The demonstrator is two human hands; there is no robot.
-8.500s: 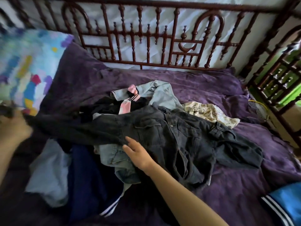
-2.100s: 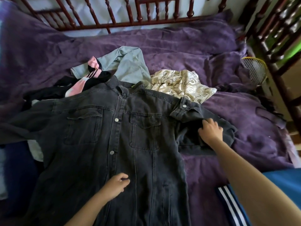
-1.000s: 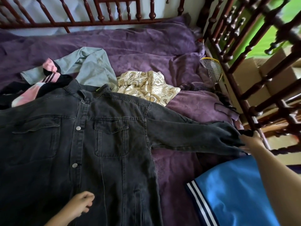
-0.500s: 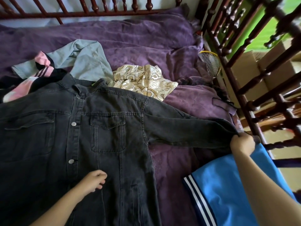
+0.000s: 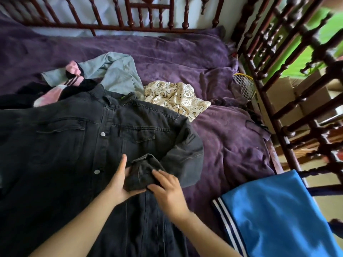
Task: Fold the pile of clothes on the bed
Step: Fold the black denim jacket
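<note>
A black denim jacket (image 5: 74, 145) lies front up, spread over the pile on the purple blanket (image 5: 232, 145). Its right sleeve is folded back across the chest, the cuff (image 5: 143, 169) bunched between my hands. My right hand (image 5: 168, 190) pinches the cuff from the right with fingers and thumb. My left hand (image 5: 117, 182) lies against the cuff's left side with straight fingers, its thumb stretched under the cuff. Behind the jacket lie a light blue denim garment (image 5: 118, 71), a pink and black piece (image 5: 55, 93) and a cream patterned garment (image 5: 176, 97).
A bright blue garment with white stripes (image 5: 278, 210) lies at the bed's near right corner. Dark turned-wood rails (image 5: 289, 112) fence the right side, and a headboard rail (image 5: 130, 28) runs along the back. A racket head (image 5: 245, 86) pokes in by the right rail.
My right hand has carried the sleeve cuff from the bed's right edge in over the jacket front. My left hand has shifted right to meet the cuff.
</note>
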